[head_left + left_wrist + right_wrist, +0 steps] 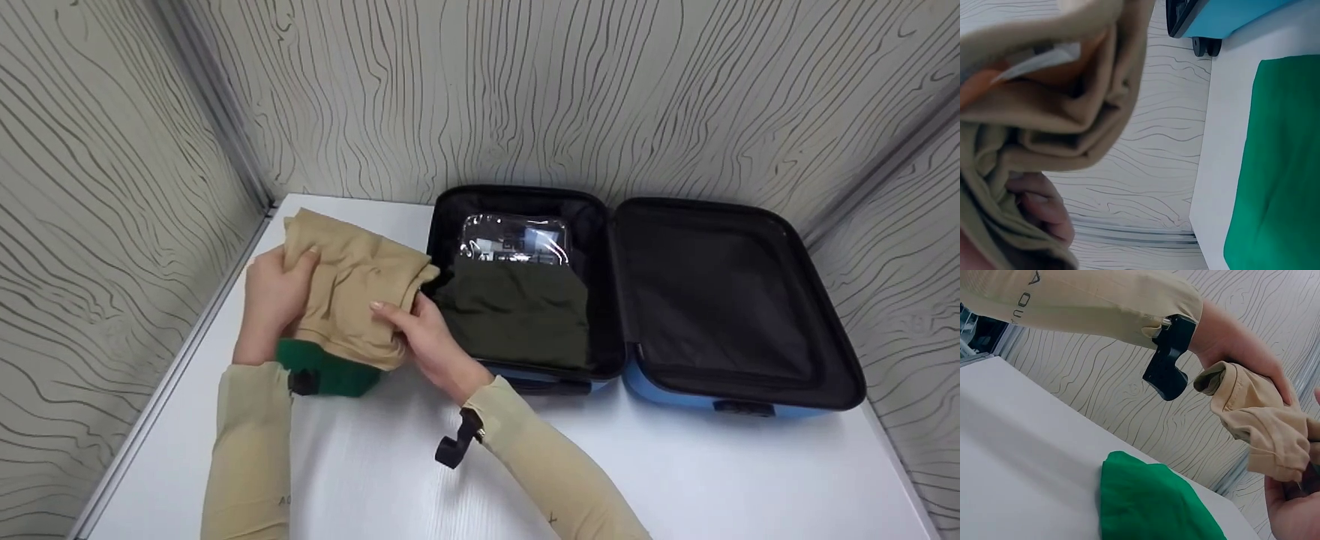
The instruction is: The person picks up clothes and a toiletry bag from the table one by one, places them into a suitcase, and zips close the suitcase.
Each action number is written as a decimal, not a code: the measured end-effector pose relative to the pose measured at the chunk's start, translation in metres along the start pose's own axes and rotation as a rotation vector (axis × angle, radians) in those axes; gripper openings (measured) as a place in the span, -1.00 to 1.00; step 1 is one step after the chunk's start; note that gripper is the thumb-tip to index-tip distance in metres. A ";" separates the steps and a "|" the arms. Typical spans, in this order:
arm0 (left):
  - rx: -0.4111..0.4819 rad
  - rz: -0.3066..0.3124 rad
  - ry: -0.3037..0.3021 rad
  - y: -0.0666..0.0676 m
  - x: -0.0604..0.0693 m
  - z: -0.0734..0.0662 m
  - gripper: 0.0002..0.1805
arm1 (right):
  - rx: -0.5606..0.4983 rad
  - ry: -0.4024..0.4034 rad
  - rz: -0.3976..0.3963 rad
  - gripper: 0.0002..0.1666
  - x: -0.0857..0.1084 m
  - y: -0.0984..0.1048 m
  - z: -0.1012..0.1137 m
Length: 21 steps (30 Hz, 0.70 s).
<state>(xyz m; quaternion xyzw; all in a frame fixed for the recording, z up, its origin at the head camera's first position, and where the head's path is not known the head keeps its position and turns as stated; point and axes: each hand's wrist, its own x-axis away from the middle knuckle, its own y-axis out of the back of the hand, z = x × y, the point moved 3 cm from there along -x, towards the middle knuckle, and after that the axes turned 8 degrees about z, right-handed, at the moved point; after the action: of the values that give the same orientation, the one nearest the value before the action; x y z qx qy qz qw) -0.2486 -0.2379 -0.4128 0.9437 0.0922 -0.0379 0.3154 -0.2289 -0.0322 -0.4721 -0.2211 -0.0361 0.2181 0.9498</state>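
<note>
A folded tan cloth garment (352, 281) is held up over the left part of the table. My left hand (276, 296) grips its left side, thumb on top; in the left wrist view curled fingers (1044, 208) show under the folds (1072, 135). My right hand (435, 341) pinches its lower right edge, thumb on top and fingers beneath. The right wrist view shows the garment (1269, 427) between both hands. Below it lies a green cloth (337, 371), partly covered by the garment in the head view.
An open blue suitcase with black lining (712, 300) stands to the right. Its left half holds a dark green folded cloth (517, 315) and a clear case (514, 238). Patterned panels (525, 90) enclose the white table (360, 465) at the back and sides.
</note>
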 end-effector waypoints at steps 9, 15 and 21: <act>0.002 0.019 -0.030 -0.019 -0.002 -0.003 -0.58 | 0.292 0.000 -0.182 -0.14 0.001 0.015 0.013; -0.005 0.015 -0.047 -0.029 -0.004 -0.006 -0.59 | 0.368 0.013 -0.262 -0.27 -0.002 0.030 0.022; 0.016 0.001 -0.049 -0.034 -0.006 -0.009 -0.55 | 0.424 0.055 -0.291 -0.42 -0.004 0.043 0.028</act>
<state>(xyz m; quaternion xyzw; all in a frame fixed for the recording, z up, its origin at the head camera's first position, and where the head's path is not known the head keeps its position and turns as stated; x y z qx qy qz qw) -0.2606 -0.2068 -0.4248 0.9451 0.0837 -0.0617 0.3099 -0.2542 0.0122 -0.4651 -0.0153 0.0047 0.0760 0.9970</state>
